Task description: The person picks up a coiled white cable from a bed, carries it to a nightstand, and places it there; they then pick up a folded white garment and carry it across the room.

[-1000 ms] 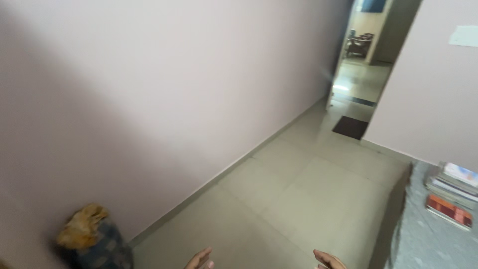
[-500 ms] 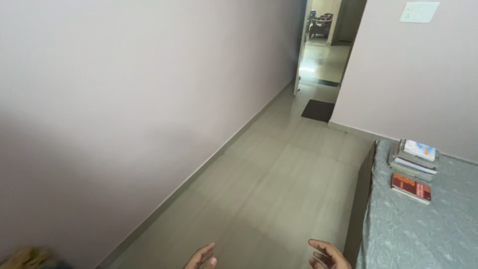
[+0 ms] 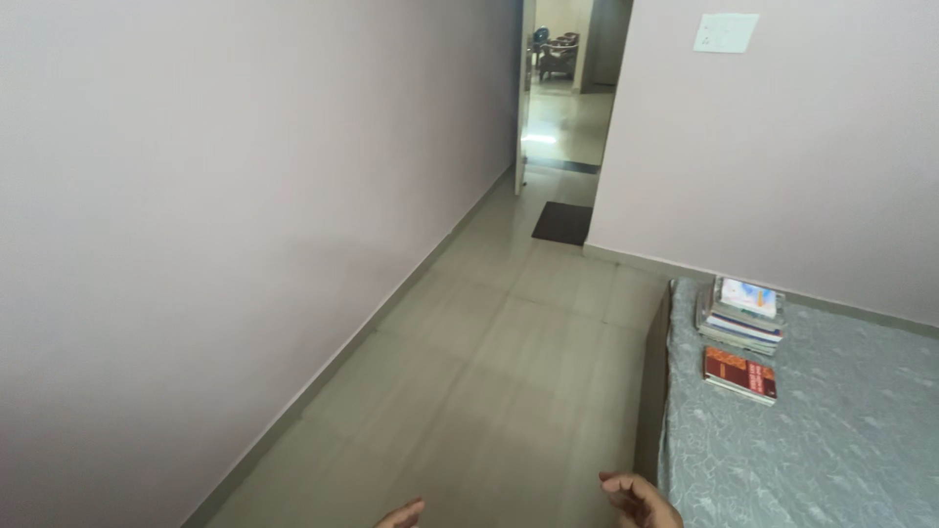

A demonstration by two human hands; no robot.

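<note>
Head view, left hand (image 3: 403, 514) barely visible, fingers' state unclear, right hand (image 3: 641, 501) empty, fingers apart, beside bed (image 3: 831, 440).

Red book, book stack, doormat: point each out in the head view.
red book (image 3: 740, 375), head view, middle of its cover, lying on the bed.
book stack (image 3: 743, 315), head view, top books of the pile.
doormat (image 3: 563, 223), head view, centre of the dark mat by the doorway.

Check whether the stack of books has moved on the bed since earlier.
No. The stack of books stays at the bed corner beside the red book; only the view swung.
</note>
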